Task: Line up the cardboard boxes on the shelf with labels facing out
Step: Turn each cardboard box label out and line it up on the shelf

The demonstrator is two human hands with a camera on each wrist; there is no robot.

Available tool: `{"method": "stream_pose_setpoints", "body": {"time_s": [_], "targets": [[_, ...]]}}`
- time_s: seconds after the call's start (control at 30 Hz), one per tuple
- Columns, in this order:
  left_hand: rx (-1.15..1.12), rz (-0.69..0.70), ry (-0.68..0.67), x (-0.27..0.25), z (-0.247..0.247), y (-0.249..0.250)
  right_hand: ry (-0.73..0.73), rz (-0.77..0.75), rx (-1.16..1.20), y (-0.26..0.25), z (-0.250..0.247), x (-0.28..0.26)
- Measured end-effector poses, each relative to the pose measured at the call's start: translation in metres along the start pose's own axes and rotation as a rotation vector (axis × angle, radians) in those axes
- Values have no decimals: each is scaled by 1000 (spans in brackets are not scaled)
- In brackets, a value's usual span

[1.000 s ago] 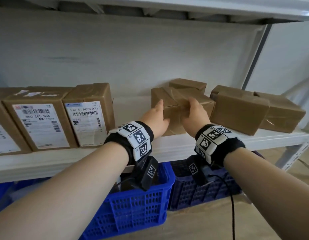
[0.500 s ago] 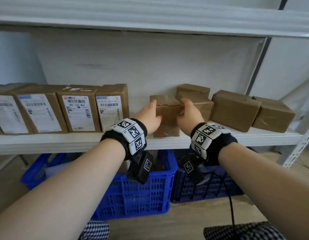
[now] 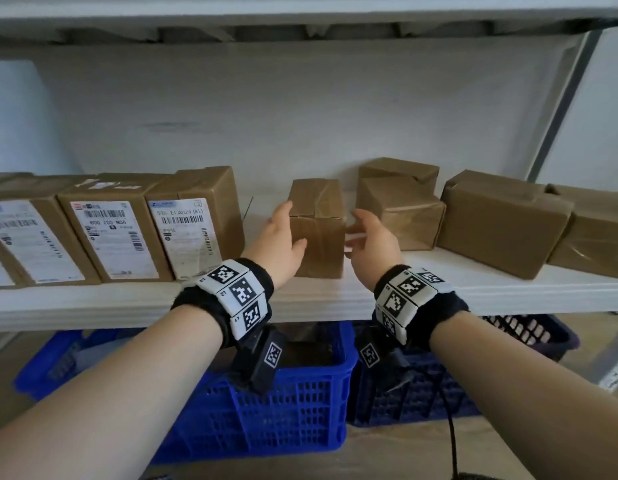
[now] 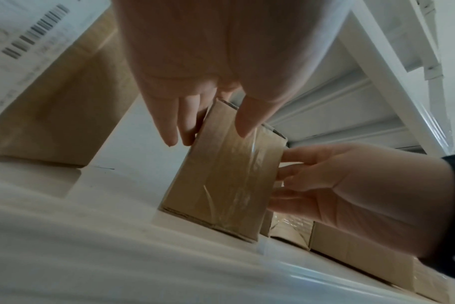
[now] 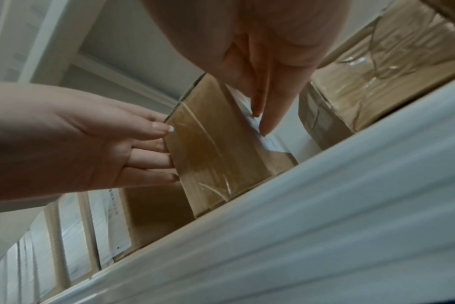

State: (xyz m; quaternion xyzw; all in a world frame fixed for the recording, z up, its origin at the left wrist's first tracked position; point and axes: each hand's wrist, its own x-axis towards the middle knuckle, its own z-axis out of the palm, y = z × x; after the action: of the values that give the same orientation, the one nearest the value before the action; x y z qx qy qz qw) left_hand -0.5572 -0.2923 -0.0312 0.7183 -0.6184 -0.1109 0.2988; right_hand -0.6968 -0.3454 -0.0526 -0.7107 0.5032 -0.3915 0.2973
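A small taped cardboard box point(image 3: 321, 233) stands upright on the white shelf point(image 3: 321, 299), in the gap right of the labelled row. Its front face is plain. In the right wrist view a white label shows on its right side point(image 5: 262, 135). My left hand point(image 3: 290, 225) lies against it, with straight fingers on the left side and the thumb on the front face point(image 4: 210, 135). My right hand point(image 3: 352, 232) is open, its straight fingertips at the box's right side point(image 5: 260, 123).
Left of the gap, several boxes point(image 3: 186, 230) stand in a row with labels facing out. To the right lie plain brown boxes point(image 3: 401, 209) point(image 3: 501, 223) at odd angles. Blue crates point(image 3: 276, 410) sit under the shelf. A shelf post point(image 3: 560, 105) rises at the right.
The box was lifted off the right-hand pile, turned upright and set down in the gap. My right hand has loosened from gripping it to straight fingers.
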Motion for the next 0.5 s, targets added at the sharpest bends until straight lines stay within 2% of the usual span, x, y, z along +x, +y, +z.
{"method": "stream_pose_setpoints", "body": {"time_s": [0.2, 0.5], "targets": [[-18, -49, 45, 2, 3, 2, -47, -103, -97, 3, 0, 1], [-125, -135, 108, -31, 1, 25, -167, -252, -77, 5, -38, -32]]}}
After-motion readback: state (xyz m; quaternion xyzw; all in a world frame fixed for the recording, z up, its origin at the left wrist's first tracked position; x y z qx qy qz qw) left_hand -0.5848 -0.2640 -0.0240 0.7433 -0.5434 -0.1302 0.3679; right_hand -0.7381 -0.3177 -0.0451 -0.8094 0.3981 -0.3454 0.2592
